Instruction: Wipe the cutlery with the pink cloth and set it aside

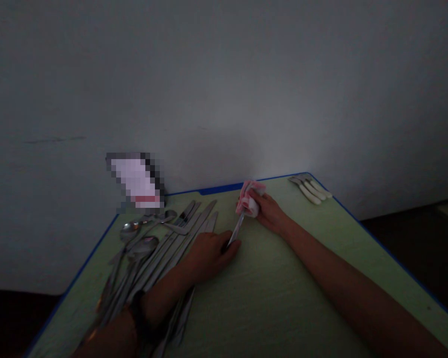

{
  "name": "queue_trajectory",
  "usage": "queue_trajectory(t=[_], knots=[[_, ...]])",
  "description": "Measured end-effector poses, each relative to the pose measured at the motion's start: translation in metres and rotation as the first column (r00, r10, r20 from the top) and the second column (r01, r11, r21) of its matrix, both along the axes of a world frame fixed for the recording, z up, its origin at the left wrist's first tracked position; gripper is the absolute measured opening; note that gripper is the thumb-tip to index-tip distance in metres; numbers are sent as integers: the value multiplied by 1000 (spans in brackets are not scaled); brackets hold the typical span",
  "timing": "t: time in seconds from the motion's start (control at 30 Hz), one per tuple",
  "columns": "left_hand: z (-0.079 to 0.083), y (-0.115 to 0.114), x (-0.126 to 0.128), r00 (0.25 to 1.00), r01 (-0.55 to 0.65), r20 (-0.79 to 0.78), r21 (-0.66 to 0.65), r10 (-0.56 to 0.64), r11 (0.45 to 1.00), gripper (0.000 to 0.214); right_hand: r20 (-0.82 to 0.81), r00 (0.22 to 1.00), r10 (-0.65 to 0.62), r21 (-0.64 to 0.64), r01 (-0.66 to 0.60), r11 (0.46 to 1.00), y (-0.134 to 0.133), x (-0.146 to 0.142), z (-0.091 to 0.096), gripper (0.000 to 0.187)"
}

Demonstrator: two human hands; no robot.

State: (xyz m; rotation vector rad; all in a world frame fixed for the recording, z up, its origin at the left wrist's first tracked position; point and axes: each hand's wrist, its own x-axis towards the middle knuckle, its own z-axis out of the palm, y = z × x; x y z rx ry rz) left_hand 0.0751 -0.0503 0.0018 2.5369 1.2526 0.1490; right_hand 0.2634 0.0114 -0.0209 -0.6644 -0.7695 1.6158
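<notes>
My left hand (pixel 211 252) is closed on one end of a piece of metal cutlery (pixel 236 229). My right hand (pixel 269 210) grips a pink and white cloth (pixel 249 200), which is folded around the other end of that piece. Because the cloth covers its far end, I cannot tell what kind of cutlery it is. Beside and under my left forearm lie several table knives (pixel 186 244), blades pointing away from me. Left of them are several spoons (pixel 144 246) in a loose pile, partly hidden by my arm.
White-handled forks (pixel 310 190) lie together at the table's far right corner. A device with a bright, blurred-out screen (pixel 136 181) leans near the wall (pixel 224 99) at the back left. The green table (pixel 283 293) has a blue edge and meets the wall.
</notes>
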Motion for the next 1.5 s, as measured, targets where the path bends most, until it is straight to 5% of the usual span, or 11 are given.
queue_trajectory(t=[1.5], knots=[[-2, 0, -1, 1000, 17, 8, 26, -17, 1000, 32, 47, 998, 29, -10, -29, 1000, -1, 1, 0, 14]])
